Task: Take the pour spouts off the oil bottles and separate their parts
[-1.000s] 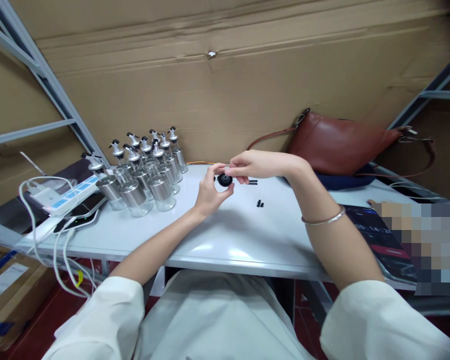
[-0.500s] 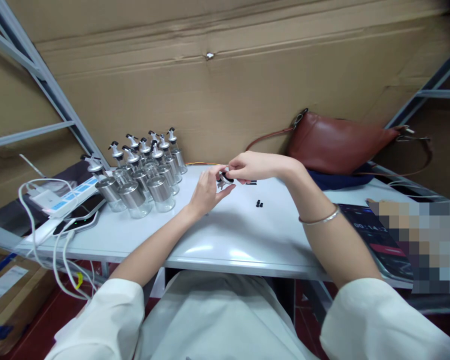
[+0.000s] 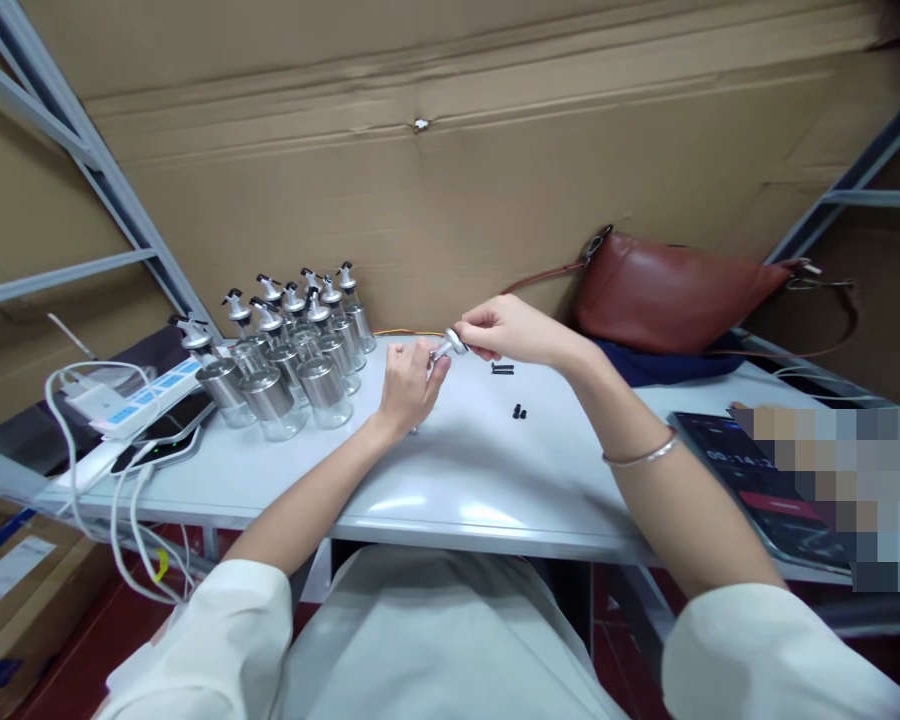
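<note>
- Silver spout, centre of frame: L hand grasps its narrow end.
- R hand curled, fingertips at wide end; can't tell if pinching it.
- Risk: spout could slip if L hand loosens or R hand pushes off-axis.
- Blk bits, right of centre, might scatter if brushed.
- Bottles, left of frame, could topple if L hand swings wide.

Noted oil dispenser bottles grouped at left on the table, just right of a power strip, with cardboard behind. Located a pourer spout between left hand and right hand, with strips to its right on the table and plugs in front of those. Recorded a handbag at right rear, on a cloth, and a smartphone before it.
</note>
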`<act>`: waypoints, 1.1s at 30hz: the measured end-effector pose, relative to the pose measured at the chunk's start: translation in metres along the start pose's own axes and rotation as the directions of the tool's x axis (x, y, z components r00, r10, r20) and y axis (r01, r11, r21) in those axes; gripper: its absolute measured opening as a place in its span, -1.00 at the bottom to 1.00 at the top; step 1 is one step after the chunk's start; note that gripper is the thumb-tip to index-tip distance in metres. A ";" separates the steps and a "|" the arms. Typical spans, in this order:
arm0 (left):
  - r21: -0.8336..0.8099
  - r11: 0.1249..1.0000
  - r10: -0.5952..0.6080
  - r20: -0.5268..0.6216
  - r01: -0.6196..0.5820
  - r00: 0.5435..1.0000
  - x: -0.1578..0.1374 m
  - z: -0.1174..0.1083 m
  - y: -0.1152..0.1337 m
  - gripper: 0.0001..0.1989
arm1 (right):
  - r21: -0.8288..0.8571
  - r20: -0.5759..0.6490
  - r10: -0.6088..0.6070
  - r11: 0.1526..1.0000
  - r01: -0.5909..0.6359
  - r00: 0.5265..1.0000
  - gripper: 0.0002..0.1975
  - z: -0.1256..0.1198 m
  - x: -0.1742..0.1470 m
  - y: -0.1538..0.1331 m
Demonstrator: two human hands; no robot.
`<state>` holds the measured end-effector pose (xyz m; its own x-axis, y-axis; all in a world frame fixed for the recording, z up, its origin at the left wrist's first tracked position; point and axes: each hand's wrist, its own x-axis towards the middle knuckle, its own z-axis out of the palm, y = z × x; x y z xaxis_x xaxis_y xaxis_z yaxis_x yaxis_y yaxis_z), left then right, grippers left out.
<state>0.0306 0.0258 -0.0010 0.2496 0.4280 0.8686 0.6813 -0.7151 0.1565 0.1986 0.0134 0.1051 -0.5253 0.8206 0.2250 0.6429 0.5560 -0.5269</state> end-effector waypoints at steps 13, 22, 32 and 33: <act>-0.104 0.992 -0.036 0.303 0.071 0.952 -0.001 0.005 0.006 -0.57 | 0.606 -0.158 0.213 0.792 -0.075 0.964 -0.47 0.072 -0.004 0.054; -0.467 0.758 -0.233 0.457 0.455 0.858 0.019 -0.013 0.003 -0.51 | 0.375 -0.537 0.117 0.920 0.113 0.836 -0.48 0.082 -0.011 0.036; -0.644 0.503 -0.180 0.574 0.576 0.799 0.032 -0.024 -0.004 -0.48 | -0.110 -0.690 -0.302 0.942 0.318 0.657 -0.59 0.089 -0.014 0.037; -0.646 0.496 -0.177 0.578 0.580 0.796 0.033 -0.025 -0.005 -0.48 | -0.197 -0.683 -0.373 0.922 0.334 0.628 -0.60 0.088 -0.013 0.039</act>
<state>0.0181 0.0298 0.0380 0.4758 0.7874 0.3920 0.0381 -0.4637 0.8852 0.1819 0.0130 0.0096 -0.1890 0.3982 0.8976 0.5272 0.8123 -0.2494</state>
